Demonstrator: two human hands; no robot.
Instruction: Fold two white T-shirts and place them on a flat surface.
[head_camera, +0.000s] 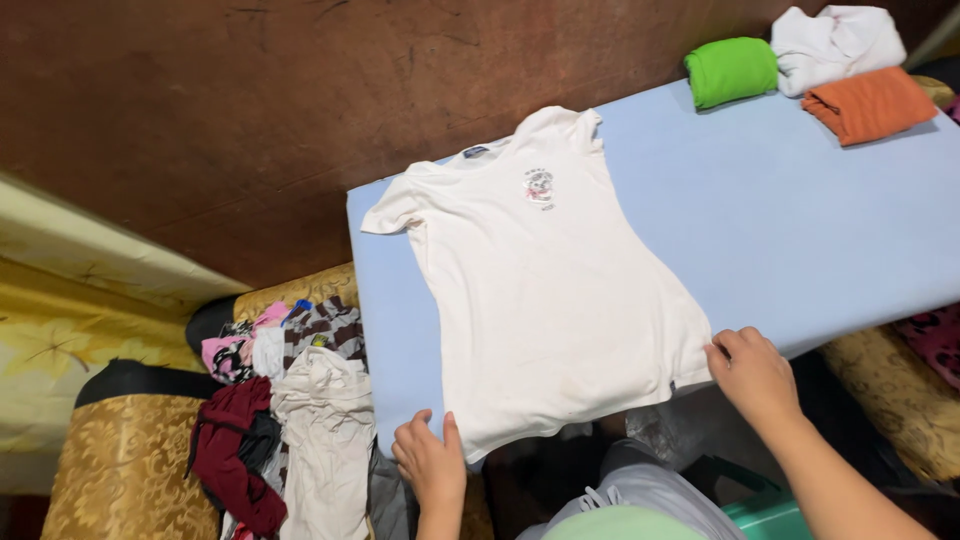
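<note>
1. The white shirt (545, 290) lies flat on the blue board (800, 230), so a hand can slide over it.
2. The right side of the board is bare and open.
3. At the far corner, the green roll (731, 71), white bundle (835, 42) and orange fold (868, 104) block the way.
4. A clothes pile (290, 410) crowds the left side, just beside the board.

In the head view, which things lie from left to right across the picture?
Pile of unfolded clothes → left hand → white T-shirt → right hand → folded orange garment.
</note>
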